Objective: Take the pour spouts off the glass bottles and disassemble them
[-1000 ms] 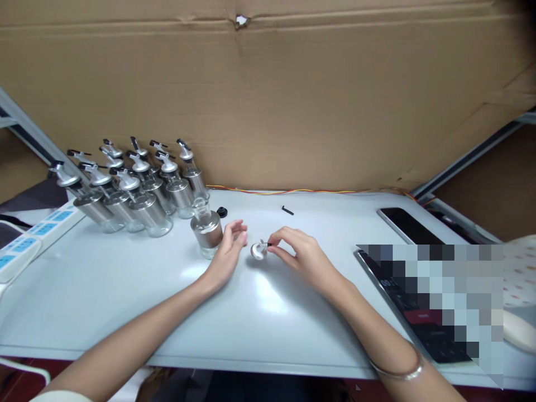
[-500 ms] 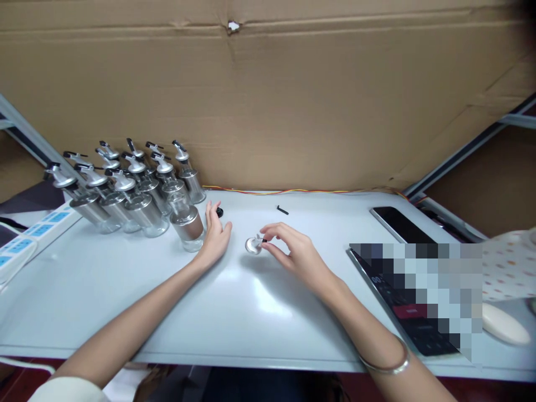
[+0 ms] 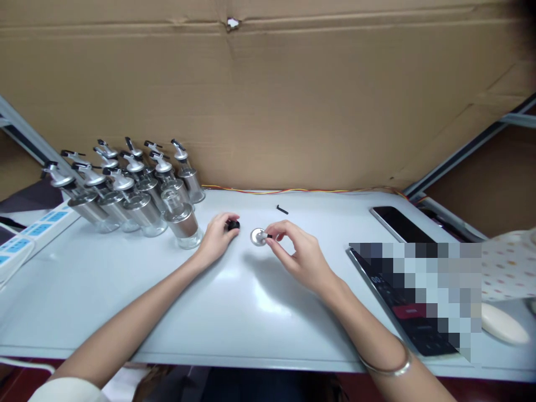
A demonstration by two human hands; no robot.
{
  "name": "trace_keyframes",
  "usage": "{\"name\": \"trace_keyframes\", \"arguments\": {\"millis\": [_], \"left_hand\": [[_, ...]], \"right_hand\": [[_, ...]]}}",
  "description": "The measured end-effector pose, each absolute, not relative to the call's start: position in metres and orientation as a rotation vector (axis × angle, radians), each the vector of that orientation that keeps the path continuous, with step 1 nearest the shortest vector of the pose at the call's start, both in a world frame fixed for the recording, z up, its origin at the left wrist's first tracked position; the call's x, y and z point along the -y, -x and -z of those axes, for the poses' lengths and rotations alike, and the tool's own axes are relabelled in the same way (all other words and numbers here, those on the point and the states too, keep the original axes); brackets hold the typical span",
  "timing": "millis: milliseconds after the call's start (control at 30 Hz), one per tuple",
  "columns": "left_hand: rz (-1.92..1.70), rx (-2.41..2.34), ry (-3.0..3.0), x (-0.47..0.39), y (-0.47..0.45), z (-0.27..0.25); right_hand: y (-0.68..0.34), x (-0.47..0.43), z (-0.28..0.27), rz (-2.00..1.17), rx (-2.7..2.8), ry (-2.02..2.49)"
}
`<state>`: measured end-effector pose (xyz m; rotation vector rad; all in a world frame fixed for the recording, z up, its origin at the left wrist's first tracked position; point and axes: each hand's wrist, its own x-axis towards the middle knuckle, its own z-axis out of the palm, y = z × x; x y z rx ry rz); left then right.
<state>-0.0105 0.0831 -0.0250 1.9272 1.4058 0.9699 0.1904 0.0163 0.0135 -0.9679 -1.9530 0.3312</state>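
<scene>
My left hand (image 3: 215,239) has its fingers closed round a small black stopper (image 3: 233,225), just above the tabletop. Between the thumb and fingertips of my right hand (image 3: 299,252) is a silver pourer cap (image 3: 258,237), held by its dark-tipped spout, with its round base facing left. A short gap separates the two parts. Left of my left hand stands a glass bottle (image 3: 184,224) with a metal sleeve and no top on it. Beyond my right hand lies a thin black lever piece (image 3: 282,210).
Several sleeved bottles with pourer tops (image 3: 144,206) crowd the left back. A white power strip (image 3: 39,230) runs along the left edge. To the right lie a phone (image 3: 400,224), a black device with a display (image 3: 412,312), partly blurred out, and a white oval object (image 3: 505,324). Cardboard (image 3: 293,100) closes the back.
My left hand has moved right, away from the topless bottle, and taken hold of the black stopper. My right hand has shifted slightly right, and the pourer cap's base has turned.
</scene>
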Motion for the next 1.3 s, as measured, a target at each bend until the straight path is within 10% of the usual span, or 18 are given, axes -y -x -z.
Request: {"name": "trace_keyframes", "arguments": {"millis": [1300], "left_hand": [[-1.062, -1.022, -1.203, -0.028, -0.007, 0.018]], "right_hand": [[-0.19, -0.024, -0.012, -0.799, 1.655, 1.29]]}}
